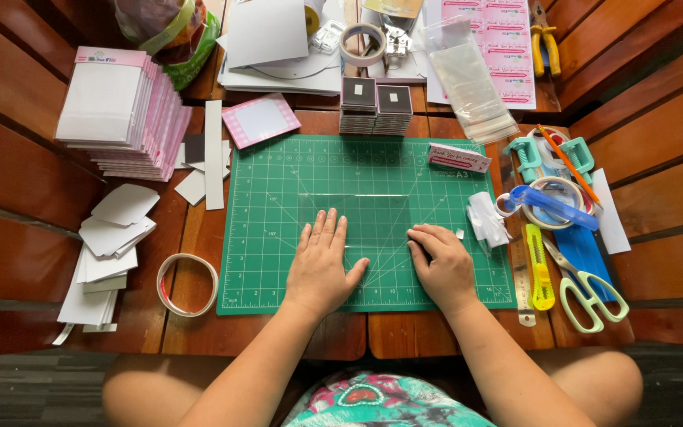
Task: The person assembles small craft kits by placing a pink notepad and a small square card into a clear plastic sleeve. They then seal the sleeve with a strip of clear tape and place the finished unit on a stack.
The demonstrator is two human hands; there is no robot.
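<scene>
Landmark: green cutting mat [278,269] on wooden bench [341,336].
Clear sheet [355,221]: lying flat at mat centre.
Left hand [322,265]: released, palm flat on sheet.
Right hand [442,265]: fingers curled, pressing sheet's right edge.
Scissors [586,292]: right of mat.

green cutting mat [278,261] open ahead of both hands, tape ring [187,285] left, scissors [590,296] and yellow knife [539,269] crowding right
</scene>
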